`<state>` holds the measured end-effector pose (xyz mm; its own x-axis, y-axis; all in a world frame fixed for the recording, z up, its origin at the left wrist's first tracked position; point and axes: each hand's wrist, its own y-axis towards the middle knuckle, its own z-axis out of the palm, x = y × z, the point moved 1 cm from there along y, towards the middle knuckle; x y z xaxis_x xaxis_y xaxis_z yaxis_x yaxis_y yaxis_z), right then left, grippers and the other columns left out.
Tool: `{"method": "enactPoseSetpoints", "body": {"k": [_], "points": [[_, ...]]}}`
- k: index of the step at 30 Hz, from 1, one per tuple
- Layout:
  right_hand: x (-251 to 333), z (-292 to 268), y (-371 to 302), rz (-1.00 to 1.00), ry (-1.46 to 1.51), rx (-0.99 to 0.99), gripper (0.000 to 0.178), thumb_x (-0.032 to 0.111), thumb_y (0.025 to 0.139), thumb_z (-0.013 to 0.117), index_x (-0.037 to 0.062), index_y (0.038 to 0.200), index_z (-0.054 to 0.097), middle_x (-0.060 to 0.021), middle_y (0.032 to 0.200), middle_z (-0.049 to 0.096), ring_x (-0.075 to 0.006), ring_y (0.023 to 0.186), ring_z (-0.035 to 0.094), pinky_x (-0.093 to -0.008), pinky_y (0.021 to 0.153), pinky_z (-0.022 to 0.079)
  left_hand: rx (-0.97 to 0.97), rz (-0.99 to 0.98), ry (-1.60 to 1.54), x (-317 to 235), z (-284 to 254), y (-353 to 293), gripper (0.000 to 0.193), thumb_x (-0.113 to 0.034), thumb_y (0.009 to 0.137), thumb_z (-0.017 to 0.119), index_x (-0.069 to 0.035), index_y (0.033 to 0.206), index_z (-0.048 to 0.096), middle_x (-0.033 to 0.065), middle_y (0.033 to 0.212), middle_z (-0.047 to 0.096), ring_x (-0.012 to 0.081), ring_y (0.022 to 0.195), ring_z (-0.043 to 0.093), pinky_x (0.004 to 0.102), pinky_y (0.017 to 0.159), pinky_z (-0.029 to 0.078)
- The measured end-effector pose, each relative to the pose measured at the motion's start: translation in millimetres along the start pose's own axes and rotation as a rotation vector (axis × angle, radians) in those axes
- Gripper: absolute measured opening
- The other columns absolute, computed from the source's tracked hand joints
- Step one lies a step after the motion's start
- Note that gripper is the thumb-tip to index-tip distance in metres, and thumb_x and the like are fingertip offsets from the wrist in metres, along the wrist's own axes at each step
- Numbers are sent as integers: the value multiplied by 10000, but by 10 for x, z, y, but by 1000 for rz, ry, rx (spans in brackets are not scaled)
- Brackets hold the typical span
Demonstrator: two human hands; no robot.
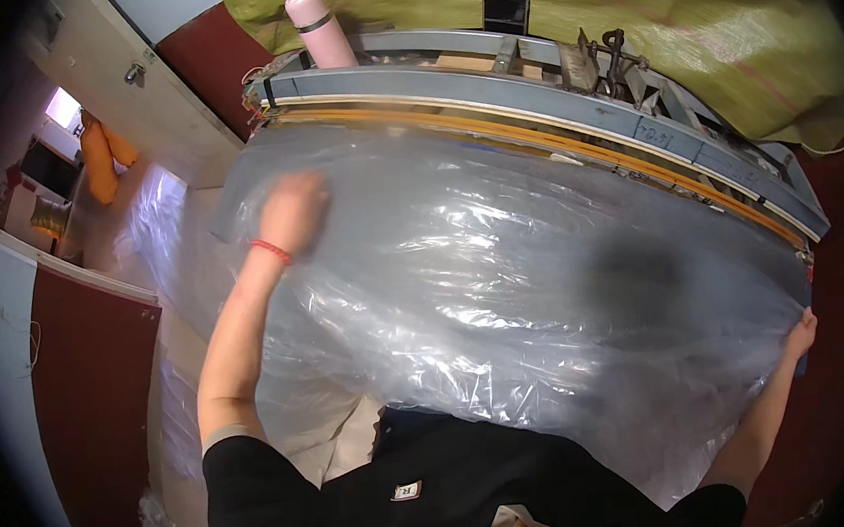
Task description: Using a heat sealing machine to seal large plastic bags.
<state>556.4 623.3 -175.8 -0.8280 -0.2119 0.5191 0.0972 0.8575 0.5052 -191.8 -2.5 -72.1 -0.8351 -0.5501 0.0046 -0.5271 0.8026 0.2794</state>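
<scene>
A wide sheet of clear plastic film (482, 258) lies spread and wrinkled over a long flat surface in front of me, its near part hanging toward my body. My left hand (295, 212), with a red cord at the wrist, is over the film's left part. Motion smears its fingers, and whether it touches the film cannot be told. Far to the right, my right hand (802, 333) pinches the film's edge at the corner, where the plastic draws into folds.
Along the far side runs a grey metal frame (527, 84) with an orange strip (531, 133). A pink flask (319, 32) and a dark metal clamp (615, 61) stand there, before a yellow-green tarp (702, 18). More film (162, 216) trails on the left floor by an open door (131, 88).
</scene>
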Motion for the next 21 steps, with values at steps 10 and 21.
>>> {"method": "enactPoseSetpoints", "body": {"k": [10,21], "points": [[-16,-281,-97,274,730,161,262,347,851,494,92,813,545,57,630,418,-59,573,405,-197,530,348,-54,-15,-123,-283,162,88,221,-201,802,533,-57,960,590,88,961,580,267,862,551,353,744,451],[72,-1363,-403,358,833,-69,311,301,857,503,41,1026,531,-15,893,535,-113,814,495,-254,737,405,-214,-201,-318,-175,505,262,212,-184,678,667,-41,812,587,88,672,557,235,693,515,325,608,428]]}}
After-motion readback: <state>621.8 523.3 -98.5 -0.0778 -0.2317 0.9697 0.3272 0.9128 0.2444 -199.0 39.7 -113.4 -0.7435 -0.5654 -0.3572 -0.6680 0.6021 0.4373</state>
